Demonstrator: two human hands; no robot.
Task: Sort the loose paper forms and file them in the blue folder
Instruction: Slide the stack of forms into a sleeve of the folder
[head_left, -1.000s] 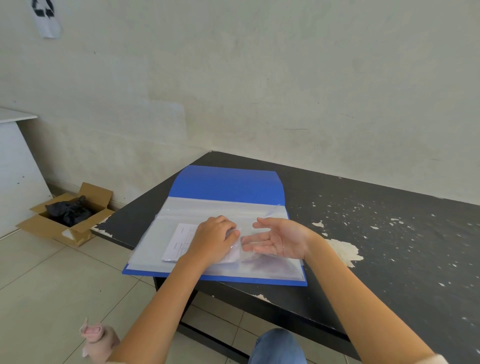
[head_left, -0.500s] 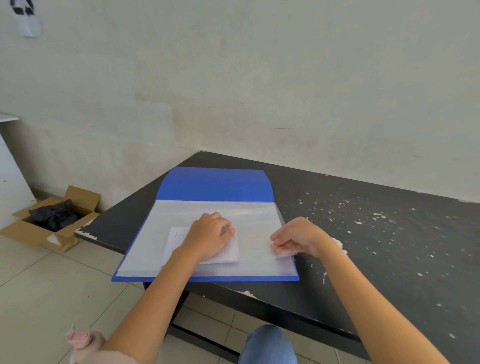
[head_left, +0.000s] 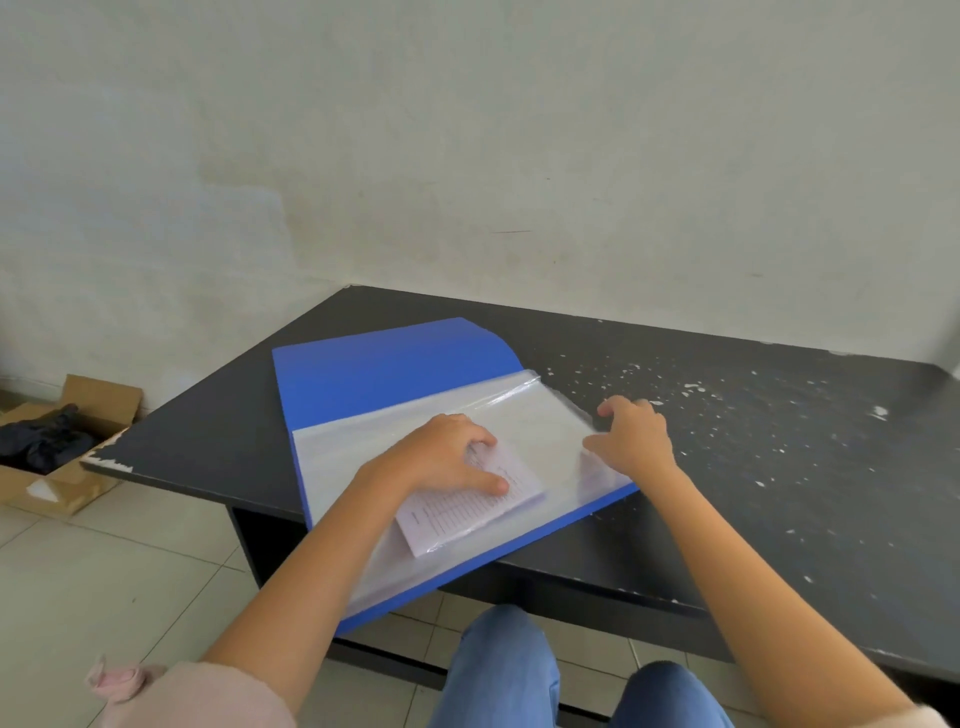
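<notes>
The blue folder (head_left: 384, 369) lies open on the black table (head_left: 779, 467), turned at an angle, with its near left corner hanging over the table's front edge. A clear plastic sleeve (head_left: 530, 415) covers its lower half. A small stack of printed paper forms (head_left: 467, 512) lies in the sleeve area, partly under shiny plastic. My left hand (head_left: 441, 457) presses down on the forms with bent fingers and the thumb stretched out. My right hand (head_left: 631, 441) grips the sleeve's right edge with curled fingers.
The table top is chipped with white flecks on its right part. A cardboard box (head_left: 88, 395) with dark cloth (head_left: 41, 441) stands on the tiled floor at the left, by the wall. My knees in blue jeans (head_left: 498, 670) sit under the table's front edge.
The folder has swung round, so its near corner now overhangs the table. My right hand went from the sleeve's lower right corner to higher on its right edge. My left hand stayed on the forms.
</notes>
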